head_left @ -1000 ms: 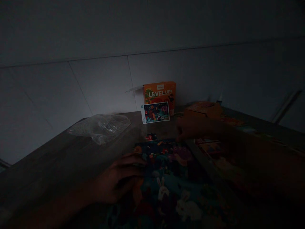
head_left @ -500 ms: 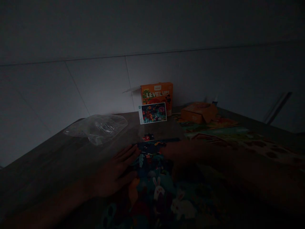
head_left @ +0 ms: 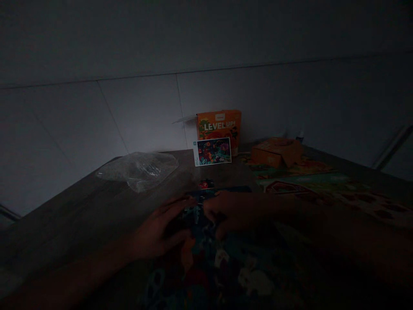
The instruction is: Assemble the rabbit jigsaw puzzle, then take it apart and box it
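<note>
R hand (head_left: 226,211), fingers bent, grip impossible to tell in the dark, reaches over the puzzle (head_left: 222,259) w/ L hand (head_left: 156,232) spread at its left side, red pc (head_left: 205,184) just beyond both.

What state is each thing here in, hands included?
Left hand: open, fingers spread at the puzzle's left side
Right hand: over the puzzle, fingers bent; grip unclear
Puzzle: flat, dimly lit
Picture card: upright before the "LEVEL UP!" box
"LEVEL UP!" box: upright
Other orange box: lying down, flap sticking out
Clear plastic: crumpled
Colourful picture at right: flat
</note>
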`<action>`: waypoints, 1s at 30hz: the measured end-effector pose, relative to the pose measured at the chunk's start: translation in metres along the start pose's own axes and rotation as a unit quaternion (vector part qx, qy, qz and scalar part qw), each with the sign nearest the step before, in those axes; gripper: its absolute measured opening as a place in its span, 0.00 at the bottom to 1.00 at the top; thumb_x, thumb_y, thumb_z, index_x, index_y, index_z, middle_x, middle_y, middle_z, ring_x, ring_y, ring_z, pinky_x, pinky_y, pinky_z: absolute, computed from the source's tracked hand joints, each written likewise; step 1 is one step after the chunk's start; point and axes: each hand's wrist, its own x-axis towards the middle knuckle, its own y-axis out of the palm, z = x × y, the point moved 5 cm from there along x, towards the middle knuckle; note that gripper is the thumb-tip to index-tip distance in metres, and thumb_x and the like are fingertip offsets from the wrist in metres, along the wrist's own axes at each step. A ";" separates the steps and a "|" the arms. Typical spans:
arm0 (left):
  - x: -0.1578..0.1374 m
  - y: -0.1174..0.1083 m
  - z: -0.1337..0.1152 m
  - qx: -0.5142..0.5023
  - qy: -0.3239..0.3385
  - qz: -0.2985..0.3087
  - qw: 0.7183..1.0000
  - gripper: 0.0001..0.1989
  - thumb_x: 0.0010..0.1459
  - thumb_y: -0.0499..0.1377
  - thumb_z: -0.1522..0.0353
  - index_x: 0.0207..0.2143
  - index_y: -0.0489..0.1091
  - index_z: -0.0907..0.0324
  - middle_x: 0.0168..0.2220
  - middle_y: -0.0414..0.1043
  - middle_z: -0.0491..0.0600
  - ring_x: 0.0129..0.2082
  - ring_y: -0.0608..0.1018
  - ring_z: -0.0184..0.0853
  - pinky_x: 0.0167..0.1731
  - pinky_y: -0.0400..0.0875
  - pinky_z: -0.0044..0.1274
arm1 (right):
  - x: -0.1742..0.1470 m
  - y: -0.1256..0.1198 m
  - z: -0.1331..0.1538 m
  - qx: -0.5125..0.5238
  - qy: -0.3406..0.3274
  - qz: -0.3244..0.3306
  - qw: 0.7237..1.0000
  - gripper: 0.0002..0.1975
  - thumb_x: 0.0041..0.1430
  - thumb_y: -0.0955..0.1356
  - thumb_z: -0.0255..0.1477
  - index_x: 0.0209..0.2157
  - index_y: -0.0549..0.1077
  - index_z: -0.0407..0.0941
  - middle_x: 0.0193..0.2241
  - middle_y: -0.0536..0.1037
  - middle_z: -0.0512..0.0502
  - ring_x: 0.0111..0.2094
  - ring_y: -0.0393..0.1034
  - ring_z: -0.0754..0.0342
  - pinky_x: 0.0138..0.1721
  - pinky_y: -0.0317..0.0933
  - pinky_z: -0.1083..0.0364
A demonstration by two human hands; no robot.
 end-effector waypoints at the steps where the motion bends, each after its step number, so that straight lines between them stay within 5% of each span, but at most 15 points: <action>1: 0.000 -0.001 -0.002 -0.031 0.015 -0.006 0.999 0.23 0.62 0.59 0.66 0.59 0.62 0.54 0.60 0.65 0.54 0.59 0.68 0.44 0.57 0.66 0.37 | 0.005 0.004 -0.001 0.044 -0.012 -0.041 0.998 0.14 0.47 0.76 0.24 0.32 0.68 0.44 0.30 0.73 0.53 0.32 0.68 0.56 0.30 0.56 0.60; 4: 0.001 -0.002 0.000 -0.126 0.005 -0.026 0.992 0.13 0.60 0.61 0.67 0.47 0.69 0.57 0.48 0.74 0.52 0.47 0.77 0.39 0.47 0.73 0.30 | 0.015 0.018 -0.016 0.170 0.015 -0.186 0.967 0.11 0.52 0.73 0.24 0.36 0.68 0.44 0.32 0.76 0.51 0.36 0.71 0.55 0.37 0.61 0.57; 7: 0.005 -0.001 0.009 -0.193 -0.062 -0.043 0.978 0.09 0.60 0.60 0.68 0.44 0.69 0.59 0.39 0.77 0.49 0.40 0.79 0.36 0.40 0.74 0.26 | 0.019 0.033 -0.024 0.207 0.041 -0.244 0.946 0.09 0.54 0.72 0.26 0.37 0.71 0.44 0.35 0.78 0.49 0.38 0.73 0.53 0.39 0.62 0.55; 14: 0.006 -0.002 0.011 -0.268 -0.102 -0.058 0.956 0.17 0.59 0.61 0.67 0.50 0.66 0.58 0.37 0.76 0.47 0.37 0.78 0.34 0.36 0.72 0.23 | 0.016 0.031 -0.021 0.200 0.033 -0.293 0.934 0.17 0.53 0.71 0.26 0.46 0.71 0.45 0.29 0.78 0.51 0.31 0.73 0.54 0.34 0.63 0.56; 17: 0.008 -0.003 0.016 -0.279 -0.117 -0.077 0.950 0.11 0.58 0.62 0.65 0.41 0.70 0.60 0.31 0.75 0.47 0.31 0.76 0.33 0.31 0.70 0.22 | 0.014 0.027 -0.022 0.174 0.035 -0.325 0.929 0.16 0.53 0.71 0.25 0.46 0.71 0.45 0.30 0.79 0.50 0.33 0.74 0.53 0.37 0.64 0.55; 24: 0.002 -0.021 0.069 -0.234 -0.289 -0.302 0.878 0.16 0.47 0.65 0.57 0.24 0.66 0.60 0.21 0.68 0.43 0.20 0.68 0.29 0.22 0.62 0.20 | 0.012 0.019 -0.032 0.130 0.051 -0.384 0.912 0.09 0.57 0.66 0.29 0.40 0.72 0.44 0.30 0.79 0.47 0.31 0.75 0.52 0.33 0.64 0.54; 30: 0.002 -0.024 0.082 -0.200 -0.315 -0.275 0.886 0.16 0.40 0.69 0.60 0.18 0.68 0.61 0.17 0.67 0.42 0.19 0.68 0.29 0.21 0.61 0.20 | 0.014 0.020 -0.035 0.144 0.027 -0.376 0.915 0.07 0.59 0.64 0.29 0.38 0.71 0.45 0.30 0.79 0.47 0.32 0.76 0.52 0.36 0.67 0.54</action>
